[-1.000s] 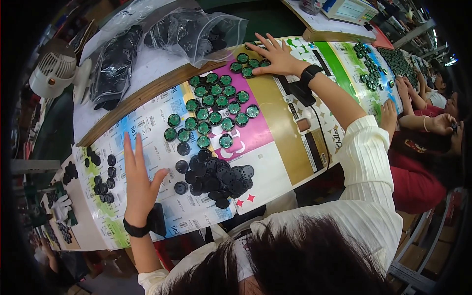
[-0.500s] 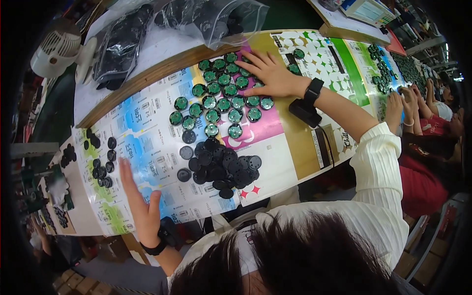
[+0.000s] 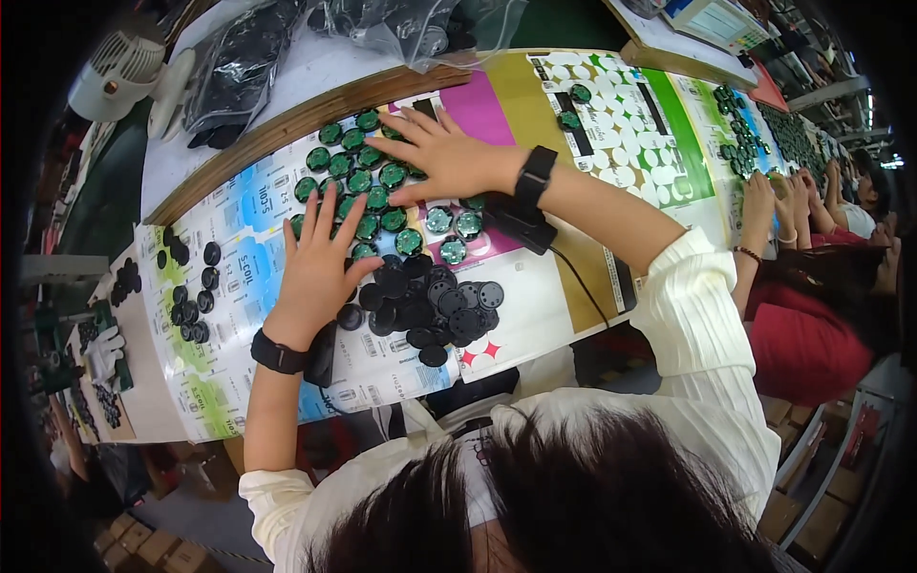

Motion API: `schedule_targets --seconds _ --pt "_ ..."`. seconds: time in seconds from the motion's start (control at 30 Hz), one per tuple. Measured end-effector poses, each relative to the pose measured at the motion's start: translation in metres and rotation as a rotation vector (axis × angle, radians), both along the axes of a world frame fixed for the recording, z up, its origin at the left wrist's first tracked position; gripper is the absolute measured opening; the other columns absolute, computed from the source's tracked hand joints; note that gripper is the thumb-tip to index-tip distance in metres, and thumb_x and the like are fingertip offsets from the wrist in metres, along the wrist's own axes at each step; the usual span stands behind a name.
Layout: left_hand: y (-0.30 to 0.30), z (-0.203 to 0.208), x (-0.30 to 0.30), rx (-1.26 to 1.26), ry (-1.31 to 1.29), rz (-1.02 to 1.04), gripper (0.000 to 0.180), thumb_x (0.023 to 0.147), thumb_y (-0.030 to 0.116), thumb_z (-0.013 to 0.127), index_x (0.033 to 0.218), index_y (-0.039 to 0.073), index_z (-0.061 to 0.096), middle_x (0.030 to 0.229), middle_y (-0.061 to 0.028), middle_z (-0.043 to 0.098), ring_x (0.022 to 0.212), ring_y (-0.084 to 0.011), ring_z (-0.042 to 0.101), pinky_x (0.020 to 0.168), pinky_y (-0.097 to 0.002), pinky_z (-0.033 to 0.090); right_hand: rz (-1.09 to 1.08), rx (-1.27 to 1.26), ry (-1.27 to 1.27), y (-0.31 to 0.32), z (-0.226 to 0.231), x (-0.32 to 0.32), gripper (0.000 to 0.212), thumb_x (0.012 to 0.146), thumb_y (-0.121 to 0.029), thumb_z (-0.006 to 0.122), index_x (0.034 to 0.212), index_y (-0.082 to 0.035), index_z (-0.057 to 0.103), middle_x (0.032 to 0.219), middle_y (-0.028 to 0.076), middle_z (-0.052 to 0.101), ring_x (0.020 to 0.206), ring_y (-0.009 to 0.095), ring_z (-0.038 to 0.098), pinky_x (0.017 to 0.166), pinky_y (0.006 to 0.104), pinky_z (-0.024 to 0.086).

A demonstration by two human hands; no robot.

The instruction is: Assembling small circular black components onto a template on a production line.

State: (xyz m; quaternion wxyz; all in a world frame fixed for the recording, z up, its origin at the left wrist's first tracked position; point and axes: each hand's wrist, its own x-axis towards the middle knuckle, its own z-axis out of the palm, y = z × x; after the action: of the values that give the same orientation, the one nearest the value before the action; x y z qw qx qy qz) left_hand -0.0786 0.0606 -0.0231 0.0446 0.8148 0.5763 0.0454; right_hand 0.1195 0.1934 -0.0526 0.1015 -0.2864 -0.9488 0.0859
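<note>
A cluster of round green circuit boards in black cups (image 3: 359,181) lies on the printed sheet covering the table, near the wooden ledge. My right hand (image 3: 454,162) rests palm down over the cluster's right side, its fingers spread and touching several pieces. At the lower left edge of the cluster, my left hand (image 3: 320,277) lies with fingers stretched and apart, fingertips against the outer pieces. Both palms hide some boards. Closer to me sits a heap of black plastic discs (image 3: 415,301) with small holes. Each wrist wears a black band with a dark box.
A wooden ledge (image 3: 315,113) borders the table's far side, with clear bags of black parts (image 3: 239,67) and a white fan (image 3: 119,72) beyond. More black discs (image 3: 204,301) lie at left. Two boards (image 3: 569,121) sit apart at right. A co-worker's hands (image 3: 764,201) work farther right.
My left hand has moved up and right to the cluster's edge. My right hand has slid left, and the green boards beneath it have shifted left and closer together.
</note>
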Motion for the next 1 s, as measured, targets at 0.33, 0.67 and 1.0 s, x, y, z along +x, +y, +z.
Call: schedule_targets --seconds 0.33,0.67,1.0 --pt "-0.011 -0.012 -0.016 0.020 -0.033 0.082 0.059 0.078 0.035 0.055 0.129 0.017 0.031 0.135 -0.0152 0.021 0.124 -0.0346 0.019 0.095 -0.0567 0.018 -0.407 -0.102 -0.094 0.029 -0.020 0.160 0.071 0.075 -0.047 0.054 0.132 -0.016 0.025 0.136 0.015 0.019 0.126 0.035 0.014 0.101 0.0441 0.012" --pt "-0.032 0.000 -0.002 0.107 -0.237 0.135 0.054 0.075 0.022 0.061 0.123 0.011 0.039 0.130 -0.0162 0.030 0.120 -0.0358 0.026 0.096 -0.0458 0.024 -0.168 0.084 -0.005 -0.059 -0.028 0.072 0.071 0.071 -0.045 0.058 0.129 -0.015 0.030 0.135 0.013 0.021 0.123 0.036 0.018 0.100 0.0436 0.016" --pt "-0.014 -0.013 0.053 0.044 -0.337 0.050 0.025 0.069 0.013 0.064 0.091 0.003 0.057 0.085 -0.0111 0.057 0.085 -0.0282 0.053 0.071 -0.0323 0.042 -0.180 -0.577 0.315 -0.143 -0.015 0.072 0.033 0.063 -0.003 0.065 0.094 -0.004 0.054 0.095 0.008 0.052 0.085 0.026 0.053 0.071 0.0308 0.044"
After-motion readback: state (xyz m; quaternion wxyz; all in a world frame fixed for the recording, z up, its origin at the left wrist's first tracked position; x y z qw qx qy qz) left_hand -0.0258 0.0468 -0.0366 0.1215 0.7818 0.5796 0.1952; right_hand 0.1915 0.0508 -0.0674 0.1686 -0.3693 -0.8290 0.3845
